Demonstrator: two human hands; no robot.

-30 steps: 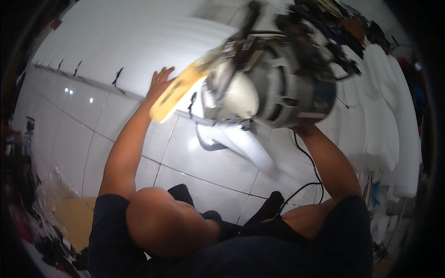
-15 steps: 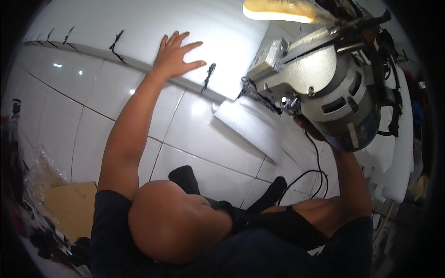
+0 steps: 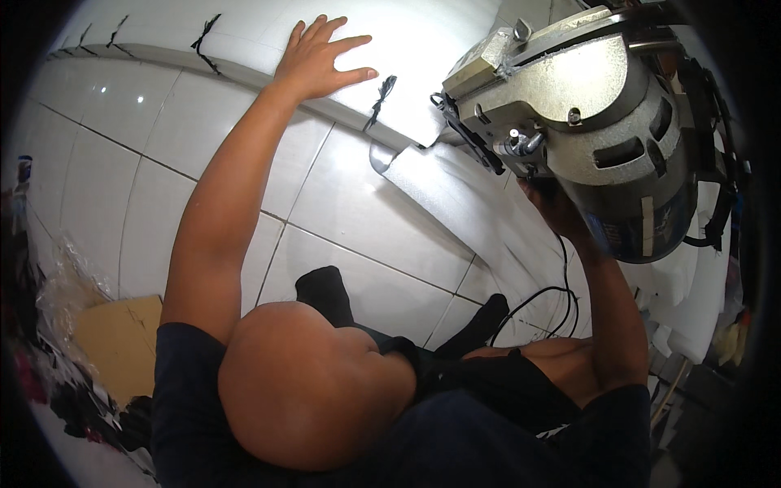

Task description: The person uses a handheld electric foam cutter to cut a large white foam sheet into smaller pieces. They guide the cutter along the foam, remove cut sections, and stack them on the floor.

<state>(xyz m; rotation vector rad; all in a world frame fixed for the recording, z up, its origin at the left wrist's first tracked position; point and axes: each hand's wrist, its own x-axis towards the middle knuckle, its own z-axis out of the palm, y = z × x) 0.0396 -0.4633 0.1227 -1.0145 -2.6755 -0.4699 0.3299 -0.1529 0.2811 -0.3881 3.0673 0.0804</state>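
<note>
My left hand [image 3: 316, 63] lies flat with fingers spread on a thick white foam slab [image 3: 244, 28], near its front edge. At the slab's right end stands an electric cutting machine [image 3: 602, 138], with a rounded grey motor housing, vent slots and a dark lower casing. My right hand [image 3: 555, 210] grips it from behind the motor; most of its fingers are hidden there. A trimmed white foam strip [image 3: 443, 195] hangs away from the slab's edge next to the machine. The blade is hidden from view.
Black ties [image 3: 380, 102] sit at intervals along the slab's edge. A black power cord [image 3: 561, 291] loops over the white tiled floor [image 3: 366, 236] near my foot. Cardboard [image 3: 118, 342] and clear plastic wrap [image 3: 73, 281] lie at left. More white foam [image 3: 687, 317] stands at right.
The cutting machine looks larger and sits slightly further right and lower in view, its yellow lit part now out of sight. My left hand stays spread on the slab, slightly higher in view.
</note>
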